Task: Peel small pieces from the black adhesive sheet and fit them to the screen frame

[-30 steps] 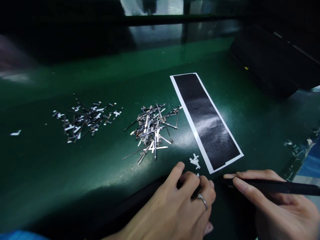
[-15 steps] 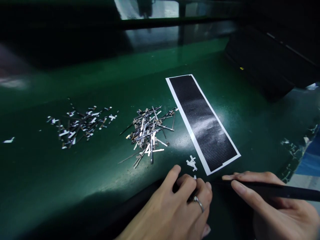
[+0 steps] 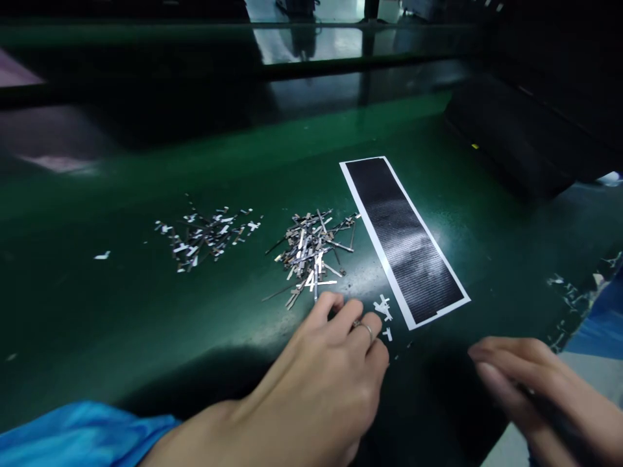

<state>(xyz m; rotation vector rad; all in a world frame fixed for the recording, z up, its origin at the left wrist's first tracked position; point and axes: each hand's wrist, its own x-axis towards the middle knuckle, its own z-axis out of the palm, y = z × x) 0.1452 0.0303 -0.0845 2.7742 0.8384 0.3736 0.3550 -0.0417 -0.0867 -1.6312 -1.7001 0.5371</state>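
Green tabletop (image 3: 233, 344) carries a pile of strips (image 3: 306, 250) beside a black sheet (image 3: 409, 243); left hand (image 3: 335, 363) curls between pile and near edge, right hand (image 3: 549, 370) bends by the right edge (whether either grips anything, I cannot tell)

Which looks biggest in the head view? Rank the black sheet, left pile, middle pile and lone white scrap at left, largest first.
1. Black sheet
2. Left pile and middle pile: too alike to rank
3. Lone white scrap
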